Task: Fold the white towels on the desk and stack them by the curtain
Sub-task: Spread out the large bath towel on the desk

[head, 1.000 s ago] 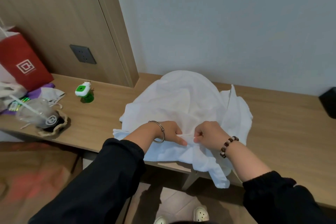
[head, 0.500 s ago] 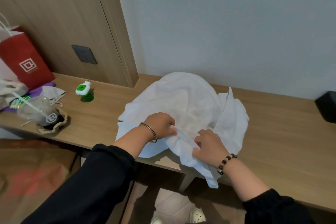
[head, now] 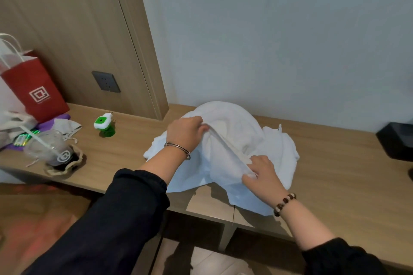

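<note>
Since the left hand [head: 185,132] and right hand [head: 262,174] each pinch the towel [head: 237,118] by its hem over the desk [head: 335,163], I'd pull it taut. Find the corners first.

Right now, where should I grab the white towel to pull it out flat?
Probably its thick hemmed edge, pinched from above near the ends, as the left hand and right hand do. That edge runs straight and raised; the rest is a crumpled heap.

1. Two hands: left hand [head: 185,131], right hand [head: 261,174].
2. One heap of towels [head: 234,123]; how many, cannot tell.
3. Two bracelets: bangle [head: 177,147], beads [head: 285,203].
4. One red bag [head: 38,89].
5. One cup [head: 51,149], one straw [head: 35,137].
6. One green plug-in [head: 104,125].
7. One socket [head: 106,81].
8. One black box [head: 395,143].
9. One desk [head: 335,174].
</note>
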The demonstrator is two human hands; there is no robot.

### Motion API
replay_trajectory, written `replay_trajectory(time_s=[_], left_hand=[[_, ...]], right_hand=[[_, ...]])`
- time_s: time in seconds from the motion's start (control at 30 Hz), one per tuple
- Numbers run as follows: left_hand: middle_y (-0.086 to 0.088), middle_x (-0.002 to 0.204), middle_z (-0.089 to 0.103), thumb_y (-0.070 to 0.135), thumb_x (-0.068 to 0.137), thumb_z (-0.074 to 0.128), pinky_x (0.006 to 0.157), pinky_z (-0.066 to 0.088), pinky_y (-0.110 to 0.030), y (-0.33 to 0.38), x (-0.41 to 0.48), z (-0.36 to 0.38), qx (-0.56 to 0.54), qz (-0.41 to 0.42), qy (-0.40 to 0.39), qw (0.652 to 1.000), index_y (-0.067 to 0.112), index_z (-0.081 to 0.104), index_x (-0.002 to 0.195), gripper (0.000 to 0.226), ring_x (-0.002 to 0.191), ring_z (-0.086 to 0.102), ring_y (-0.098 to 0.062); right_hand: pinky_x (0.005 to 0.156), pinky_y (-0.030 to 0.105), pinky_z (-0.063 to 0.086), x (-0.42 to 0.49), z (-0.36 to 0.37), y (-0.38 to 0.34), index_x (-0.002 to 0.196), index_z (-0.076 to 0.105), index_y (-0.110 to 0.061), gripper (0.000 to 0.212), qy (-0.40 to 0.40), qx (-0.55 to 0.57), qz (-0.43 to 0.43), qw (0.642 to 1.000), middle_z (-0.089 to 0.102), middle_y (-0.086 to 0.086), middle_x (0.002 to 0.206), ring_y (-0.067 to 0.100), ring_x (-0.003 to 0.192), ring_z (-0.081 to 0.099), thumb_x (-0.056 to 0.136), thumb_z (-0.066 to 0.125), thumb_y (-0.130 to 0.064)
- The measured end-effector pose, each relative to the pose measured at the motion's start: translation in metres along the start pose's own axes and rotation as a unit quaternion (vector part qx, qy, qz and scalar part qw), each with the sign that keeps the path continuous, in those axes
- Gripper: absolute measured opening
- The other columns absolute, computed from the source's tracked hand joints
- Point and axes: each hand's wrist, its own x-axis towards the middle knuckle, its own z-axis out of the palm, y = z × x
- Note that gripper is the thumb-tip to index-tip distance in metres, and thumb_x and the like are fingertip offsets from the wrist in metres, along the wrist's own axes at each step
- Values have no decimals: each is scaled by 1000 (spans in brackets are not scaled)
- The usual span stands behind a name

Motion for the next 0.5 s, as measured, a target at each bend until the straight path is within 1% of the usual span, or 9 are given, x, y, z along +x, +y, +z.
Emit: replay_trajectory(time_s=[0.03, 0.1, 0.17, 0.2, 0.27, 0.33, 0.37, 0.43, 0.5], left_hand=[[-8, 76, 65, 38, 93, 53, 55, 27, -29, -2, 1, -3, -3, -12, 5, 1000, 11, 61, 78, 32, 76, 58, -30], [-8, 73, 63, 39, 92, 54, 53, 25, -29, -7, 4, -9, -16, -43, 15, 999, 13, 57, 73, 32, 71, 55, -29], [-9, 76, 63, 38, 92, 54, 55, 27, -29, -14, 7, -13, -38, -85, 23, 995, 12, 60, 77, 31, 73, 54, -29], [-10, 78, 63, 37, 91, 54, 56, 29, -30, -17, 7, -15, -51, -107, 23, 993, 11, 62, 79, 30, 76, 55, -31], [-10, 80, 64, 35, 90, 55, 58, 31, -30, -22, 7, -17, -79, -145, 27, 986, 11, 65, 81, 27, 79, 56, -32], [-9, 81, 65, 35, 90, 55, 59, 32, -30, -26, 7, -19, -105, -183, 38, 977, 13, 65, 81, 26, 80, 55, -30], [-9, 82, 65, 35, 90, 55, 59, 32, -30, -29, 7, -20, -117, -201, 44, 972, 14, 65, 81, 26, 79, 55, -30], [-9, 84, 65, 34, 91, 54, 59, 31, -29, -36, 7, -23, -134, -224, 56, 964, 13, 65, 82, 25, 76, 51, -27], [-9, 82, 63, 34, 91, 54, 59, 31, -29, -43, 7, -26, -131, -229, 60, 963, 12, 65, 81, 26, 75, 51, -27]], right_hand=[[76, 24, 23, 2, -8, -1, 52, 34, -16, 40, -1, -9, -27, 1000, 39, -3, 70, 17, 84, 36, 81, 61, -12], [83, 22, 24, 7, -23, -2, 50, 42, -18, 40, -12, -14, -61, 998, 48, -1, 73, 13, 83, 39, 82, 65, -20], [88, 15, 24, 11, -33, -4, 53, 50, -22, 36, -45, 3, -54, 998, 55, 0, 77, 7, 83, 45, 83, 66, -28], [87, 12, 25, 14, -33, -4, 56, 53, -21, 33, -68, 14, -49, 996, 56, -1, 76, 6, 80, 48, 83, 67, -31], [78, 16, 32, 18, -28, -6, 62, 55, -15, 31, -116, 1, -36, 993, 52, -2, 71, 9, 68, 47, 83, 65, -35], [63, 20, 31, 23, -18, -3, 66, 53, -8, 36, -147, -74, -37, 986, 46, 0, 72, 12, 65, 41, 83, 62, -38], [61, 21, 28, 24, -12, 1, 66, 51, -9, 36, -153, -121, -42, 980, 43, -1, 74, 13, 66, 40, 83, 61, -39], [63, 23, 27, 25, -3, 12, 65, 47, -13, 34, -141, -175, -35, 974, 41, -3, 78, 14, 70, 42, 84, 58, -40], [66, 26, 31, 24, 2, 19, 63, 43, -18, 33, -88, -143, -9, 986, 44, -2, 79, 18, 74, 47, 87, 56, -37]])
